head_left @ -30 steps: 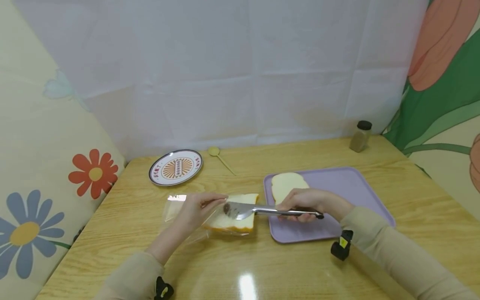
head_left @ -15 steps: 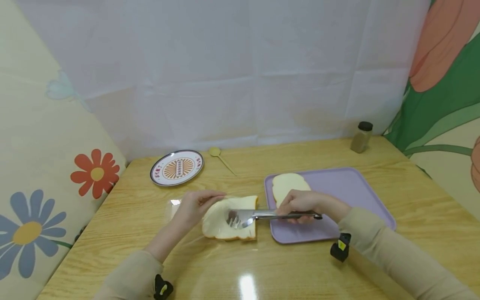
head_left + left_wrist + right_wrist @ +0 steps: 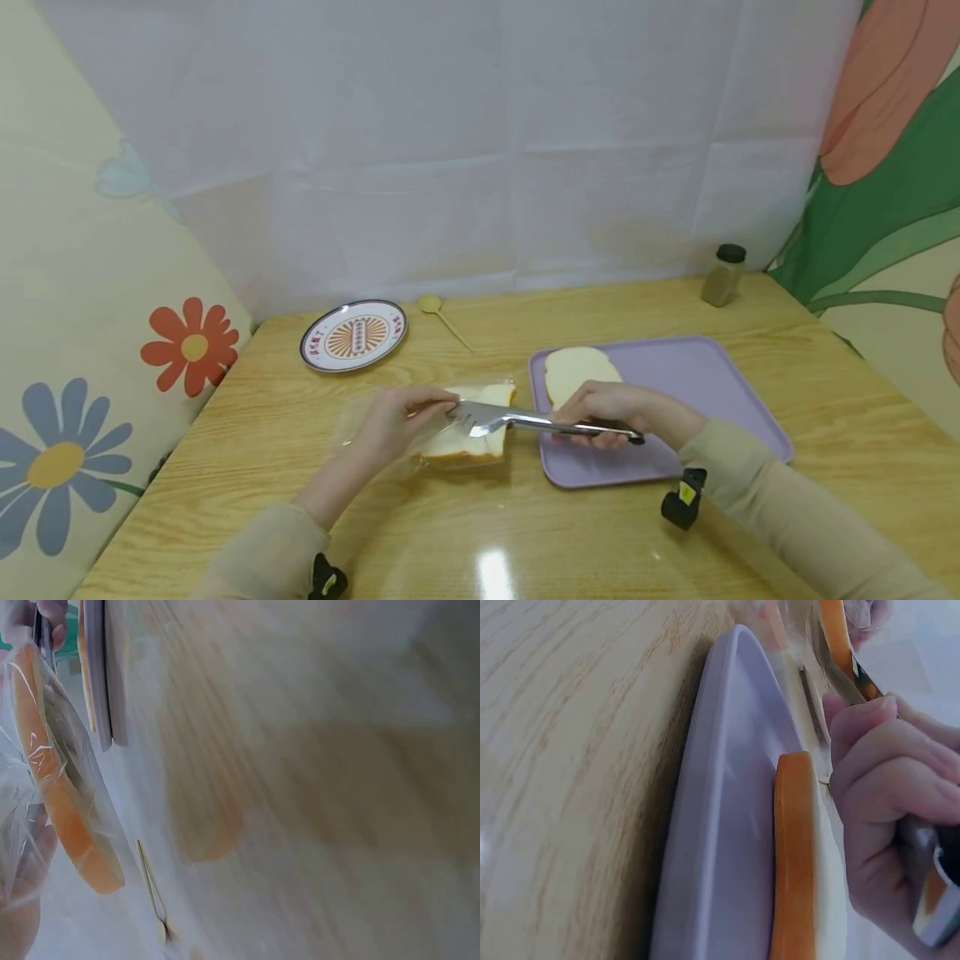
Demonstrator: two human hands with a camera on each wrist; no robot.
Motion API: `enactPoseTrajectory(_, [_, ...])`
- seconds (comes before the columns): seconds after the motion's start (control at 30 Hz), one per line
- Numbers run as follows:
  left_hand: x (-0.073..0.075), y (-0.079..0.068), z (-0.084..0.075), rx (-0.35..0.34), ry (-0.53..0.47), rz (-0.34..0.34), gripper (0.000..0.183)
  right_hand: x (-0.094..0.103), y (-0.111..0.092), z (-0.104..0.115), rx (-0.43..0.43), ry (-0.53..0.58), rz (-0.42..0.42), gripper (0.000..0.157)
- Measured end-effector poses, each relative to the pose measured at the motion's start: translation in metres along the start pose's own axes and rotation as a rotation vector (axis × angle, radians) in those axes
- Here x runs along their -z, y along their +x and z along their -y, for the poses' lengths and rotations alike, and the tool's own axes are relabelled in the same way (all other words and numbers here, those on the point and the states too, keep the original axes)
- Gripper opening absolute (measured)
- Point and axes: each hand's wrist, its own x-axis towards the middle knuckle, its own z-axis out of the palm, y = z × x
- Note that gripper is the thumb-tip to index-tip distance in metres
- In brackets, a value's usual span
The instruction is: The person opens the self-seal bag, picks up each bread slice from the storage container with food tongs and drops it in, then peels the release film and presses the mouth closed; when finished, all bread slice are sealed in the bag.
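My right hand (image 3: 600, 414) grips steel tongs (image 3: 525, 419) by the handle, over the near left of the purple tray (image 3: 697, 375). The tongs' broad flat blade lies across a crusted slice of bread (image 3: 476, 446), which they clamp. Clear film of a plastic bag (image 3: 56, 757) surrounds this slice in the left wrist view. My left hand (image 3: 401, 421) pinches the bag at the slice's left end, close to the blade's tip. Another bread slice (image 3: 795, 855) lies on the tray below my right hand.
Behind the left hand are a printed round plate (image 3: 354, 336) and a gold spoon (image 3: 442, 317). A black-capped jar (image 3: 723, 275) stands at the back right. White cloth (image 3: 450, 183) hangs along the table's far edge.
Half a second ago the clamped slice showed more of its broad face; now it is tilted, with its near edge higher. My left hand has shifted slightly right, toward the tongs' tip.
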Motion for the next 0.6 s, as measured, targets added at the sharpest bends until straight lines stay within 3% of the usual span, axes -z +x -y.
enactPoseTrajectory(0.3, [-0.004,0.002,0.002,-0.052,0.015,-0.094,0.014,-0.007,0.003,0.005,0.007,-0.108,-0.046,0.027])
enactPoseTrajectory(0.4, [-0.002,0.002,0.002,-0.040,0.041,-0.117,0.013,-0.009,0.005,0.004,0.018,-0.169,-0.074,0.024])
enactPoseTrajectory(0.6, [0.003,0.003,0.001,0.008,0.028,-0.091,0.012,-0.012,0.005,0.001,0.048,-0.201,-0.085,0.033])
